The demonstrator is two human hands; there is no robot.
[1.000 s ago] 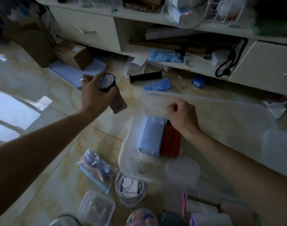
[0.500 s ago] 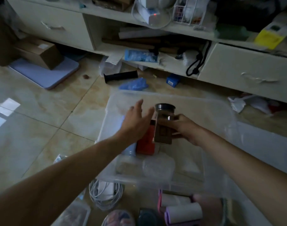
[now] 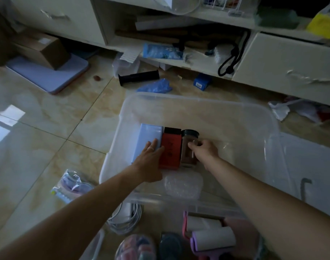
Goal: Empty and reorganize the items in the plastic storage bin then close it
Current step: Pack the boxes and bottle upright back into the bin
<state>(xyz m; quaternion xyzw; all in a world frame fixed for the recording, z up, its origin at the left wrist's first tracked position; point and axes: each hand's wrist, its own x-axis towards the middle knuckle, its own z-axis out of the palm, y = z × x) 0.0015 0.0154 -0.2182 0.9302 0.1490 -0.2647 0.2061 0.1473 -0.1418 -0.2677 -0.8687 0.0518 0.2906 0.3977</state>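
Note:
A clear plastic storage bin (image 3: 213, 102) stands open on the tiled floor. Inside, along its left side, lie a light blue box (image 3: 148, 136), a red box with a black end (image 3: 170, 147) and a dark-lidded jar (image 3: 188, 147), side by side. My left hand (image 3: 151, 158) rests with straight fingers on the blue box and the red box's edge. My right hand (image 3: 203, 152) grips the jar, which lies against the red box. A small clear lidded container (image 3: 183, 186) sits in the bin's near part.
In front of the bin lie a coiled white cable (image 3: 124, 218), lint rollers (image 3: 211, 235), a packet (image 3: 72, 184) and other small items. Beyond it are a black tube (image 3: 138, 77), a blue bag (image 3: 154, 86), a cardboard box (image 3: 42, 47) and white cabinets (image 3: 284, 62). The bin's lid (image 3: 310, 166) lies to the right.
My left hand brought the jar over and passed it to my right hand, which has set it down in the bin beside the red box. My left hand has dropped onto the boxes.

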